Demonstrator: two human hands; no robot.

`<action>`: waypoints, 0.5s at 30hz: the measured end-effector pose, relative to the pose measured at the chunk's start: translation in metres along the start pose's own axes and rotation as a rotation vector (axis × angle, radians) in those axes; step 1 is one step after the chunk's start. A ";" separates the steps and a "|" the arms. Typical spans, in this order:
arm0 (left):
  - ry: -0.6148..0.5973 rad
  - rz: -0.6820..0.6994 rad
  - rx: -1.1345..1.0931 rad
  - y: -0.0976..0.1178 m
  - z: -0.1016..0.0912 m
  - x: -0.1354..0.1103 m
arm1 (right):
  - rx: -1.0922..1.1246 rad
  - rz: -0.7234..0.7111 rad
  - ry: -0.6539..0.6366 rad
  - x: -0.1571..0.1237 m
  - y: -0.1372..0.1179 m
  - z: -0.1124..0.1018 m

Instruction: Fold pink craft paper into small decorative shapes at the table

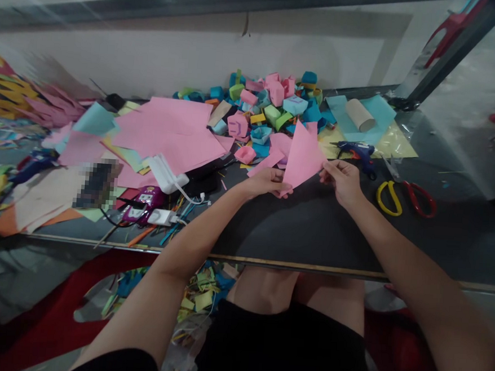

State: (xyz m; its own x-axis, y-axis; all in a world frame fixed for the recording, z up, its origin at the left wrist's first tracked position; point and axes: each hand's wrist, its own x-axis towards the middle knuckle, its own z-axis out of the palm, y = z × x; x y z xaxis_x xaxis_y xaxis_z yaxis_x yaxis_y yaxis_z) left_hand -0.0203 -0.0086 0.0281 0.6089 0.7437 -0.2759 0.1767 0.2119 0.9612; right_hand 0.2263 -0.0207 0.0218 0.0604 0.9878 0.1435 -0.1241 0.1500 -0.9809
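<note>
Dark grey flat table (303,237); pointed pink paper sheet (302,158) between left hand (268,182) and right hand (343,181).
Pinched at lower corner by left, right corner by right; likely light, easily creased, best held by edges.

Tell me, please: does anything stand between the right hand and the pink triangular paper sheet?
Nothing visible does: the right hand pinches the pink triangular paper sheet at its right corner, while the left hand holds its lower end.
</note>
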 end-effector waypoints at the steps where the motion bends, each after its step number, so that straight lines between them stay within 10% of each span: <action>1: 0.016 0.010 0.005 0.000 -0.001 0.001 | -0.009 -0.005 0.007 0.000 0.000 0.000; 15: 0.150 0.058 0.153 0.005 -0.002 0.003 | -0.077 -0.076 0.061 0.001 -0.001 -0.001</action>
State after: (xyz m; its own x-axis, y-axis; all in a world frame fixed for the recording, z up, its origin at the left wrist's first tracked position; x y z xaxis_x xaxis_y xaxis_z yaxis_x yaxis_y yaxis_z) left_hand -0.0193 -0.0044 0.0326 0.5013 0.8405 -0.2055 0.2668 0.0758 0.9608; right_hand 0.2273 -0.0201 0.0223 0.1274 0.9691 0.2113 -0.0406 0.2180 -0.9751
